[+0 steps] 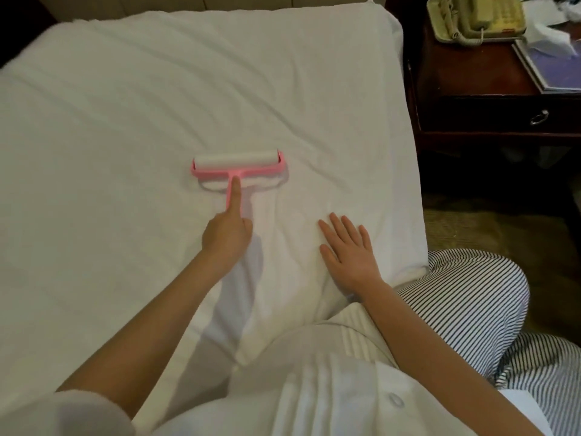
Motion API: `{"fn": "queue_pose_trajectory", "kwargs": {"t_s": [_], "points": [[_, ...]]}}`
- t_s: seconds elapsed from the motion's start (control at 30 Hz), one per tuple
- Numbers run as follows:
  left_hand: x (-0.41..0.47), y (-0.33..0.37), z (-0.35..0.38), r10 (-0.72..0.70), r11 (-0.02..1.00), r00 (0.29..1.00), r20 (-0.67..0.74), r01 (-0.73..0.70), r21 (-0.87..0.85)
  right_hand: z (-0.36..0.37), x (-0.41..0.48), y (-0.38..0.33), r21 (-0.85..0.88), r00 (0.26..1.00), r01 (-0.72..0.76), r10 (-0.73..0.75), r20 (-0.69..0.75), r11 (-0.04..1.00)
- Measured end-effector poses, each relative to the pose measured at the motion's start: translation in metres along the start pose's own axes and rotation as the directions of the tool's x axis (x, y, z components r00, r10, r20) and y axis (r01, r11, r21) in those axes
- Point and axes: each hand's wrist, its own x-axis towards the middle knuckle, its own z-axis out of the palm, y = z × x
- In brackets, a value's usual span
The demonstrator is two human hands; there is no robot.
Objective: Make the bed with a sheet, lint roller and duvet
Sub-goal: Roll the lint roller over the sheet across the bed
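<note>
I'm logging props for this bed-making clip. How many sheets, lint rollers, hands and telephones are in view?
1 sheet
1 lint roller
2 hands: left hand, right hand
1 telephone
Total: 5

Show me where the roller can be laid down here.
Bare sheet spreads left of the lint roller and beyond it to the far edge. Crowded: the near right, under the right hand, and the nightstand with its telephone.

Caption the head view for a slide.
Bed-making: the left hand holds a pink lint roller on the white sheet while the right hand rests flat nearby.
</note>
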Motion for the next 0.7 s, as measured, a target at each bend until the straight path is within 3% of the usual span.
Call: {"fn": "queue_pose_trajectory", "kwargs": {"t_s": [0.17,0.27,0.43,0.57,0.7], "points": [[-0.132,-0.037,0.013,0.035,0.998,0.982,0.188,-0.044,0.043,0.004,0.003,0.001,-0.014,1.0,-0.013,0.012,-0.012,1.0],[-0.159,-0.043,0.01,0.048,0.994,0.967,0.25,-0.071,0.084,0.005,0.003,-0.002,-0.011,1.0,-0.024,0.024,-0.004,1.0],[-0.06,-0.01,-0.017,0.08,0.99,0.993,0.091,-0.09,0.11,0.001,0.0,-0.005,0.0,0.999,-0.029,0.029,0.031,1.0],[0.037,0.018,-0.028,0.022,0.996,1.0,0.019,-0.02,-0.089,0.001,-0.001,0.001,0.015,0.999,-0.016,0.015,0.028,1.0],[0.021,0.03,-0.004,0.01,0.983,0.999,-0.046,-0.019,-0.18,0.002,-0.002,0.002,0.027,0.999,-0.003,0.002,0.037,1.0]]}}
